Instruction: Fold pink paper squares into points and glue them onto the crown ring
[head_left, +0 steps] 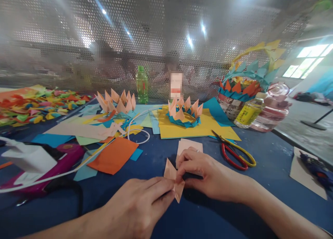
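Between my two hands is a folded peach paper piece (170,169) with pointed ends, held just above the blue table. My left hand (145,201) pinches its left side, fingers pressed together. Thumb and fingertips of my right hand (196,169) grip its right edge. Just behind my right hand lies a small stack of pale peach paper squares (191,146), partly covered by that hand. Farther back, a paper crown (184,114) with a blue base and peach points rests on yellow sheets (166,128).
Scissors (238,152) with red and yellow handles lie at right. Orange paper (114,155), a white cable (91,159) and a purple power strip (57,166) are at left. A second peach-pointed crown (117,103), a green bottle (142,84) and a yellow-labelled bottle (249,112) stand behind.
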Demonstrator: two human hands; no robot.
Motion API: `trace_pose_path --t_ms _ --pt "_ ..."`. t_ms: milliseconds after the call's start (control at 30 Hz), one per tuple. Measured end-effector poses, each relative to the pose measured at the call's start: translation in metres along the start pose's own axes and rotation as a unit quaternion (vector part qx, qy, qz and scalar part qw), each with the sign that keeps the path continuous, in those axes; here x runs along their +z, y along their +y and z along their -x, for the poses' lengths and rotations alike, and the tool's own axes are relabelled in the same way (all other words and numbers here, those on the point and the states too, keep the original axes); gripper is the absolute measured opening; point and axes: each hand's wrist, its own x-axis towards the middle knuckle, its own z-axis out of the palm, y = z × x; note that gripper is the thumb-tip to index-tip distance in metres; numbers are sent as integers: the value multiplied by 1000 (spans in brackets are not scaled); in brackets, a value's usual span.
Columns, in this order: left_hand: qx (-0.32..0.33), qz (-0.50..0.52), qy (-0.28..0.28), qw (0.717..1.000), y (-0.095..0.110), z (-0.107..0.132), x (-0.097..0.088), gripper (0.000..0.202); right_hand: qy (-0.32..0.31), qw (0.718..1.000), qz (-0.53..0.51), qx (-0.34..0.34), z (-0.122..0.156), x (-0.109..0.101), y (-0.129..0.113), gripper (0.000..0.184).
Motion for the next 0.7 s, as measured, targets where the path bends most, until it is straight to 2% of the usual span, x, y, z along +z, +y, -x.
trace_pose_path --t_ms 133,267,367,533,700 --pt "-27 12 16 999 4 -2 -7 40 -5 1000 -26 -12 -3 1 9 5" --pt "-3 46 0 999 2 -2 -9 34 -10 999 -42 -31 -3 -1 6 7" --pt "15 55 18 998 -2 0 -3 33 -31 997 -65 -30 -1 -6 -1 9" --pt "27 51 29 998 -5 5 5 41 -79 990 -118 -25 -1 -11 -4 9" --pt "27 48 29 998 -2 5 3 51 -93 981 -169 -31 -2 -9 2 10"
